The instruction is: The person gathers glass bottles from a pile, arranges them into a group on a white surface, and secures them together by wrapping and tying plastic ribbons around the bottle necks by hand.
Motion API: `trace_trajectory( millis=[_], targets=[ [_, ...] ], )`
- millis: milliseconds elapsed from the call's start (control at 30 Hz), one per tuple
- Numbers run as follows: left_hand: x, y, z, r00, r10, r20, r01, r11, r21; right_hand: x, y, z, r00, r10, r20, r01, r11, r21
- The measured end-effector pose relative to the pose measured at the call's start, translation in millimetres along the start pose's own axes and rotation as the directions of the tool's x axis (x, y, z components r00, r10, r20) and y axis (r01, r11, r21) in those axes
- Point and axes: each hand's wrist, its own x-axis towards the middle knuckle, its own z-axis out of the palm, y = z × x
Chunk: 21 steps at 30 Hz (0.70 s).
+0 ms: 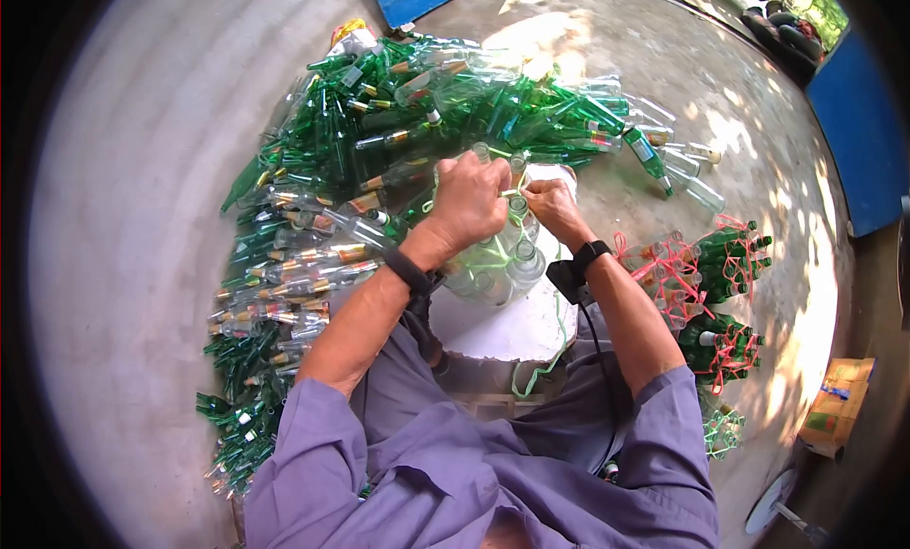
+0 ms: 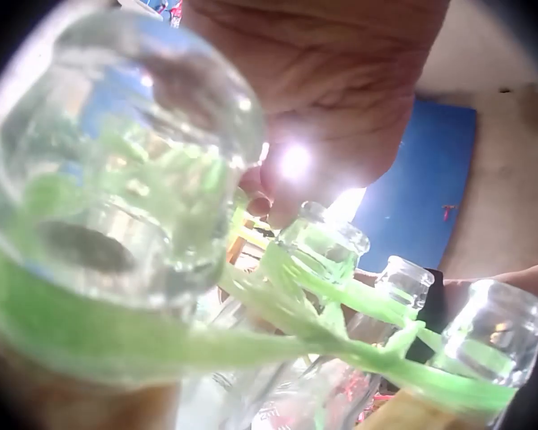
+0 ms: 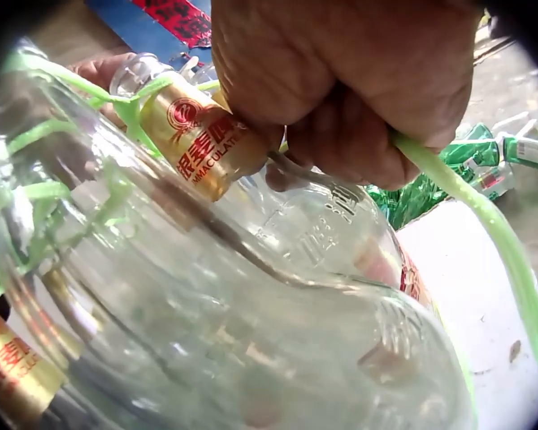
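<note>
Several clear glass bottles [image 1: 526,263] stand bunched on a white board [image 1: 498,336] between the person's knees. Light green plastic strap [image 2: 368,356] winds around and between their necks. Over the far necks, the left hand [image 1: 466,200] has its fingers curled on the strap; its fingertips are hidden in the head view. On the right side of the bunch, the right hand [image 1: 557,210] pinches the strap, and a loose tail [image 3: 493,228] runs down from its grip past the board's edge. A bottle neck with a gold label [image 3: 202,134] is close beside the right hand.
Green and clear bottles [image 1: 327,137] lie heaped beyond the board and along the left. Bundles tied with pink strap [image 1: 673,279] stand at the right. A cardboard box [image 1: 834,407] and blue panels [image 1: 858,132] are farther right.
</note>
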Motion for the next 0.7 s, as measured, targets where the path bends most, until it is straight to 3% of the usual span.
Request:
trace_trajectory(
  millis=[233, 367, 500, 567, 700],
  targets=[
    [-13.0, 5.0, 0.9, 0.989, -0.095, -0.111, 0.098, 0.995, 0.013, -2.4, -7.6, -1.5, 0.999, -0.010, 0.033, 0.007, 0.995, 0.095],
    [-14.5, 3.3, 0.0, 0.965, -0.257, -0.057, 0.249, 0.961, -0.119, -7.2, -22.4, -6.5, 0.997, 0.027, 0.071, -0.035, 0.994, 0.107],
    [-15.8, 2.7, -6.0, 0.962, -0.265, -0.069, 0.259, 0.962, -0.086, -9.4, -36.0, -11.3, 0.994, 0.059, 0.093, -0.071, 0.989, 0.127],
    [-16.9, 0.7, -10.5, 0.930, -0.367, 0.015, 0.365, 0.919, -0.149, -10.8, -41.9, -12.5, 0.988, 0.097, 0.118, -0.113, 0.985, 0.134],
    [-18.4, -6.0, -11.4, 0.924, -0.383, 0.006, 0.379, 0.913, -0.152, -12.3, -47.3, -11.8, 0.983, 0.097, 0.154, -0.123, 0.977, 0.173]
  ],
)
